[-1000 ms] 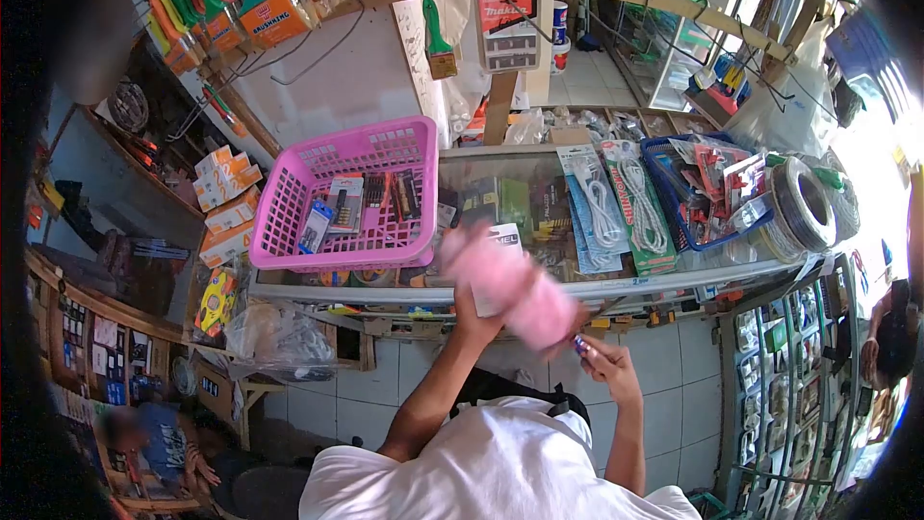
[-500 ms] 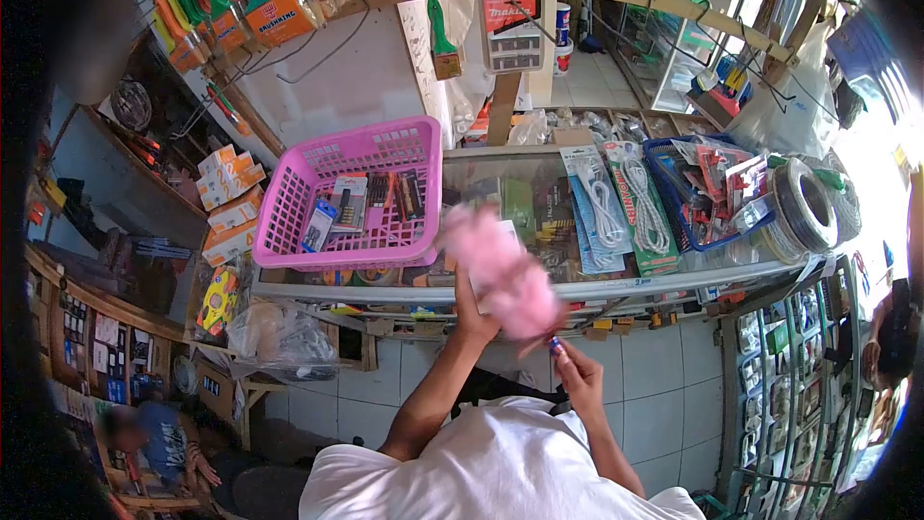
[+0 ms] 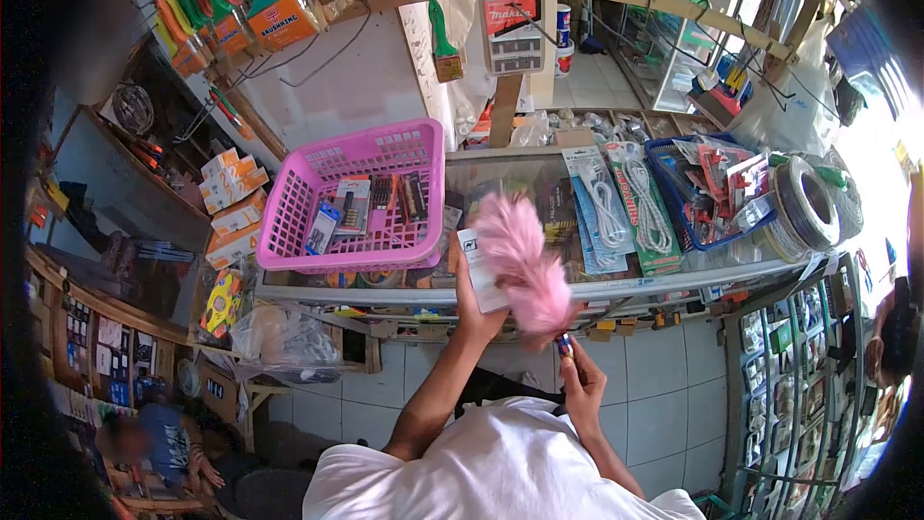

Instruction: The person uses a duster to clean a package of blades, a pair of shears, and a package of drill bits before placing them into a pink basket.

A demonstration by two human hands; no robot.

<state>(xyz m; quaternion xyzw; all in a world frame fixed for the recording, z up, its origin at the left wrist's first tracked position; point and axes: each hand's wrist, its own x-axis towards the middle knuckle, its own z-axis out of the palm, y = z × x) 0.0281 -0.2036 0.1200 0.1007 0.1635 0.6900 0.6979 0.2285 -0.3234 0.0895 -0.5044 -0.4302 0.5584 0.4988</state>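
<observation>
My left hand (image 3: 472, 303) is closed around a flat white package (image 3: 478, 265) with dark print, held upright over the front edge of the glass counter (image 3: 626, 286). Across the package's right side lies a fluffy pink feather duster (image 3: 525, 265), slightly blurred, covering part of it. The duster's short dark handle is gripped in my right hand (image 3: 582, 380), lower and to the right. Left of my hands, a pink basket (image 3: 351, 257) on the counter holds several small packaged items.
Packaged white cables (image 3: 602, 207), a blue basket of red packs (image 3: 712, 244) and wire coils (image 3: 807, 202) line the counter's right. Brushes (image 3: 443, 34) hang above. Orange-white boxes (image 3: 236, 217) are stacked at left. A seated person (image 3: 168, 448) is at lower left.
The duster has shifted slightly right and looks less blurred. More of the white package shows beside it. My right hand has moved slightly right.
</observation>
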